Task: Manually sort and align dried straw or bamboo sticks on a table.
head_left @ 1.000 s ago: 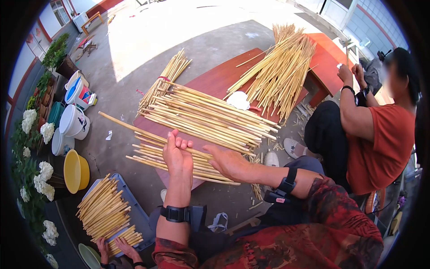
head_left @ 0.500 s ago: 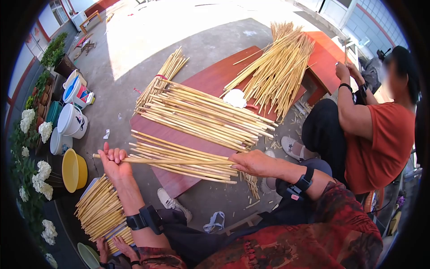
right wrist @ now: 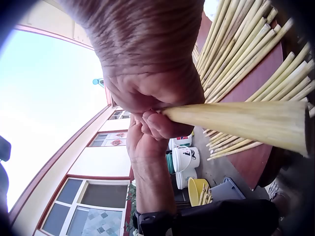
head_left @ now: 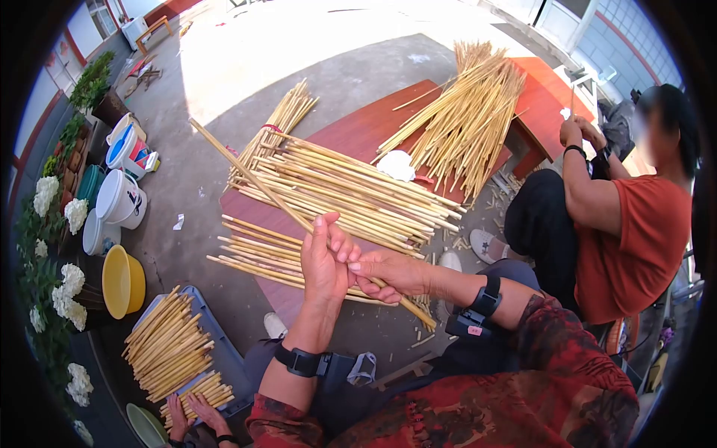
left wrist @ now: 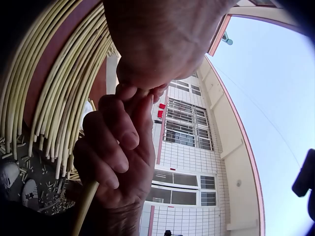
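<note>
One long pale stalk (head_left: pixel 250 175) slants across the head view, passing through both hands, which meet above the board. My left hand (head_left: pixel 326 261) curls its fingers round it. Close against it, my right hand (head_left: pixel 390 274) grips the stalk near its lower right end. In the right wrist view the stalk's cut end (right wrist: pixel 266 123) sticks out from the right hand (right wrist: pixel 152 83). Beneath the hands, a small group of stalks (head_left: pixel 258 257) and a larger row of stalks (head_left: pixel 351 190) lie on the dark red board (head_left: pixel 284 302).
A tied bundle (head_left: pixel 287 112) and a tall heap of thin stalks (head_left: pixel 470 119) lie farther back. At left stand white buckets (head_left: pixel 119 201) and a yellow basin (head_left: pixel 123 282). Someone's hands touch short stalks on a blue tray (head_left: pixel 231 358). Another person (head_left: pixel 635 224) sits at right.
The left hand was out at the far left end of the stalk and is now back beside the right hand. The stalk has swung from nearly level to a steeper slant.
</note>
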### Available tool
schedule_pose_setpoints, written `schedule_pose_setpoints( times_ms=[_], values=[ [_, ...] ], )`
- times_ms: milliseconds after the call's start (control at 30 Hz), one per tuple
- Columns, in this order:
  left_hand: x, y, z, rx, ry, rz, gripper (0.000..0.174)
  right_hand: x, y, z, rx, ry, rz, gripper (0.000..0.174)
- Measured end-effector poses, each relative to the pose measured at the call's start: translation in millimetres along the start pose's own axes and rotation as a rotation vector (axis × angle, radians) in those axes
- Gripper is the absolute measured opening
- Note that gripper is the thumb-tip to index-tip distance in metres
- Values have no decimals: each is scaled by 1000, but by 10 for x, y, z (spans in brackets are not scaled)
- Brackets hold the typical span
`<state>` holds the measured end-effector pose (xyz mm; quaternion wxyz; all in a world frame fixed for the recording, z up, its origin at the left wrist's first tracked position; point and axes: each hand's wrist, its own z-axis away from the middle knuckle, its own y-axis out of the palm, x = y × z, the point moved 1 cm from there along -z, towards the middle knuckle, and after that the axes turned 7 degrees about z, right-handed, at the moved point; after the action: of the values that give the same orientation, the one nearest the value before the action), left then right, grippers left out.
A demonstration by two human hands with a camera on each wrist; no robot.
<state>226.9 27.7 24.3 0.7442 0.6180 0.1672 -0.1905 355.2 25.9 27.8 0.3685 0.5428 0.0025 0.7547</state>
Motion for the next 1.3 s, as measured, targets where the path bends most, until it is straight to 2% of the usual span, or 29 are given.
schedule_pose_setpoints(
  times_ms=[67,133,167,200,233,267,333,433,467,533,667,733,833,1067,1133,1267,1300],
  values=[
    [-39,13,-10,-36,24,-29,25,10,3,-37,-20,-1,16,32],
    [-48,5,-28,-70,49,-61,23,-18,-1,-142,-165,-148,257,27],
    [-32,-33,-34,-101,105,-73,23,-36,3,-168,-165,-149,255,27],
    [-19,-62,-36,-133,161,-85,23,-44,-1,-185,-258,-191,377,27],
    [-2,-69,-37,-133,161,-85,23,-49,-9,-206,-351,-233,501,26],
    [18,-71,-37,-152,169,-80,22,-121,-23,-259,-350,-233,501,26],
    [4,-60,-33,-169,178,-76,22,-211,-23,-330,-577,-565,873,25],
    [-124,-70,-53,-217,135,-38,21,-164,-3,-257,-510,-507,948,23],
    [-229,-111,-81,-204,174,-9,22,-115,29,-200,-512,-506,949,23],
    [-483,-186,-126,-198,278,35,22,-39,65,-96,-468,-333,1135,22],
    [-1045,-361,-133,-256,475,135,22,-34,-171,78,-384,-351,1294,22],
    [-1292,-506,-105,-298,522,154,23,10,-298,208,-358,-160,1416,20],
    [-1525,-693,-29,-326,619,209,25,-87,-519,359,-345,-240,1430,17],
    [-1308,-538,27,-354,658,134,32,-218,-616,397,-400,-157,1520,17],
    [-1182,-512,-27,-245,602,151,33,-143,-517,317,-478,-350,1481,18],
    [-687,-274,-109,-256,484,135,32,-86,-320,122,-497,-364,1414,19],
    [-569,-210,-107,-216,405,136,31,-73,-287,79,-500,-277,1415,21]
  ],
)
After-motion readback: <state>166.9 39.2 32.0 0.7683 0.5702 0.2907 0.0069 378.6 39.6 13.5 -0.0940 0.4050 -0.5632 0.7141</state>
